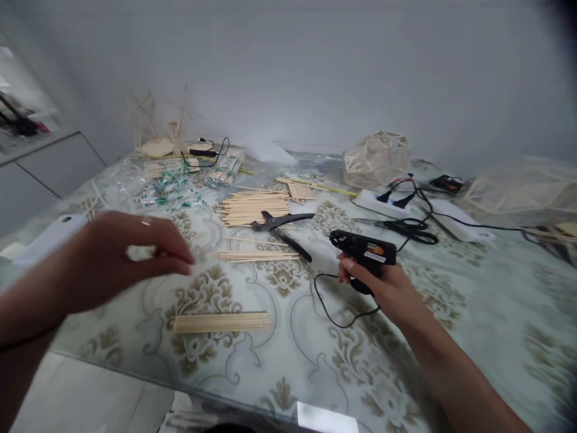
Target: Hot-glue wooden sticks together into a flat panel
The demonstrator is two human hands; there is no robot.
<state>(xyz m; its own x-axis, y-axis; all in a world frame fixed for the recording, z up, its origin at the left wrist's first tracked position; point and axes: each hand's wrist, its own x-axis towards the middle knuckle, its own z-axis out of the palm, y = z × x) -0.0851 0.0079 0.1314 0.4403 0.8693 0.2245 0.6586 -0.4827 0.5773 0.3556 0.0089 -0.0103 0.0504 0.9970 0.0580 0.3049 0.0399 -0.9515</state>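
Hands apart: right hand (387,291) clamped on glue gun (363,248) mid-worktop; left hand (112,258), blurred, hovers above stick panel (220,322) near the front edge, its grip unreadable.

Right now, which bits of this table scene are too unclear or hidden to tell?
Head view: left hand, motion-blurred; whether it pinches anything cannot be told.
Head view: grip and trigger of the glue gun, hidden inside the right hand.
Head view: stick models at the far left, too blurred for detail.
Head view: stick frame at the right, cut off by the picture's edge.
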